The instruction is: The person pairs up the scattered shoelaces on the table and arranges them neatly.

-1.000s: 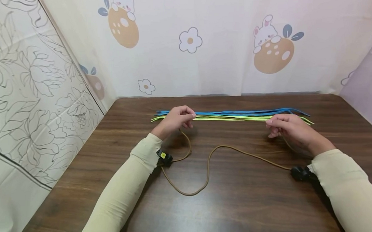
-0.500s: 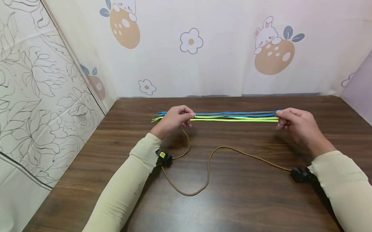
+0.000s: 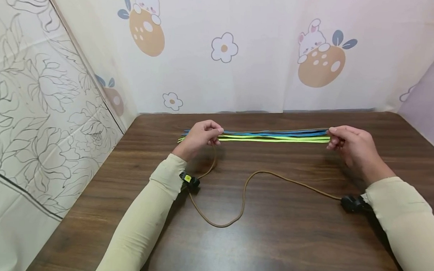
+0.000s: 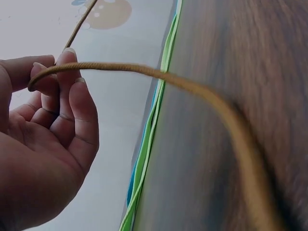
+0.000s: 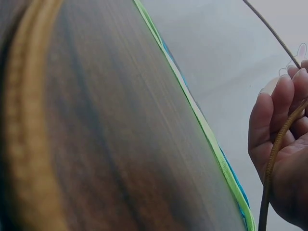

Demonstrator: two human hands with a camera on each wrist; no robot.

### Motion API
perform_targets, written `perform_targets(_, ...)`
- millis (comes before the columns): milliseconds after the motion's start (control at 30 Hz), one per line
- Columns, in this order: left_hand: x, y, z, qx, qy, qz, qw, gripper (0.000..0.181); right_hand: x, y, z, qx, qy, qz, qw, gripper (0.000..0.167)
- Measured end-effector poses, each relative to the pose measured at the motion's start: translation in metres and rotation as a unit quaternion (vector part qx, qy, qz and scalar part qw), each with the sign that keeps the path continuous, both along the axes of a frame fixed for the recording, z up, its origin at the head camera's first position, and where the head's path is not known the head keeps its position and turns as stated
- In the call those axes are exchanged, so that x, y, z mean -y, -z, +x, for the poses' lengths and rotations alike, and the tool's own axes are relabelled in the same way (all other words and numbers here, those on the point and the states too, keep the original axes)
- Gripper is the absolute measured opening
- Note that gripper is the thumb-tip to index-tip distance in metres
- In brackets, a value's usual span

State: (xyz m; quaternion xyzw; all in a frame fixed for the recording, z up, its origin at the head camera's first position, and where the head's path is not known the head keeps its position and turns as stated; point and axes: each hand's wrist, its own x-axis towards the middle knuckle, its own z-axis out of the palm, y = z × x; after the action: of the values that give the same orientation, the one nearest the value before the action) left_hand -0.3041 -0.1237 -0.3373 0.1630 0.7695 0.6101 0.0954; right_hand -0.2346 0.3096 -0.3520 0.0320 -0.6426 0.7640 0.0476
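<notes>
My left hand (image 3: 199,139) pinches a thin brown cord (image 4: 115,67) between thumb and fingers, at the left part of the laces. Farther right, my right hand (image 3: 356,147) pinches the same cord, which stretches nearly straight between both hands. In the right wrist view, cord (image 5: 275,159) also hangs down past the right palm. Behind and below the hands lie several blue laces (image 3: 296,134) and several yellow-green laces (image 3: 274,140), side by side near the table's back edge. My hands hide parts of them, including their right ends.
A brown cord loop (image 3: 243,196) curves over the dark wooden table (image 3: 271,237) between my forearms. Small black wrist cameras (image 3: 351,204) sit under both cuffs. A patterned sheet (image 3: 254,85) hangs behind the table; another covers the left side.
My right hand has moved right and slightly up, and the left hand slightly left and up. The cord between them now shows as a straighter line above the laces.
</notes>
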Motion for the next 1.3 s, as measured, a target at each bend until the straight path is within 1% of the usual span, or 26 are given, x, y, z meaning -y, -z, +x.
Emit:
perform_targets(133, 0.006, 0.000, -0.002, 0.009, -0.014, 0.012, 0.9998, 0.021, -0.001, 0.000, -0.001, 0.007, 0.006, -0.003, 1.0000, 0.019)
perform_targets(300, 0.014, -0.001, -0.005, 0.024, -0.032, 0.043, 0.9983, 0.024, -0.002, -0.001, -0.002, 0.025, 0.027, 0.021, 0.9991, 0.016)
perform_targets(433, 0.018, -0.002, -0.006, 0.022, -0.048, 0.045, 0.9976, 0.021, -0.003, 0.000, -0.001, 0.029, 0.043, 0.028, 0.9983, 0.016)
perform_targets(533, 0.019, -0.002, -0.007, 0.021, -0.055, 0.045, 0.9973, 0.018, -0.004, 0.000, 0.000, 0.028, 0.045, 0.027, 0.9982, 0.016)
perform_targets(633, 0.019, -0.001, -0.007, 0.021, -0.063, 0.051, 0.9965, 0.017, -0.008, -0.002, 0.001, 0.033, 0.045, 0.040, 0.9976, 0.015)
perform_targets(700, 0.021, 0.000, -0.008, 0.018, -0.071, 0.056, 0.9957, 0.018, -0.011, -0.003, 0.001, 0.035, 0.044, 0.038, 0.9977, 0.013)
perform_targets(800, 0.023, 0.002, -0.009, 0.015, -0.081, 0.061, 0.9947, 0.019, -0.017, -0.005, 0.002, 0.035, 0.048, 0.020, 0.9980, 0.013)
perform_targets(867, 0.024, 0.003, -0.010, 0.010, -0.085, 0.059, 0.9945, 0.020, -0.021, -0.006, 0.002, 0.034, 0.048, 0.001, 0.9983, 0.013)
perform_targets(933, 0.025, 0.003, -0.010, 0.010, -0.085, 0.057, 0.9947, 0.020, -0.023, -0.006, 0.002, 0.030, 0.050, -0.006, 0.9983, 0.013)
perform_targets(1133, 0.026, 0.002, -0.011, 0.008, -0.088, 0.050, 0.9948, 0.020, -0.026, -0.006, 0.001, 0.024, 0.049, -0.010, 0.9985, 0.013)
perform_targets(1300, 0.028, 0.004, -0.012, 0.003, -0.100, 0.051, 0.9937, 0.018, -0.030, -0.005, 0.001, 0.030, 0.052, -0.001, 0.9982, 0.012)
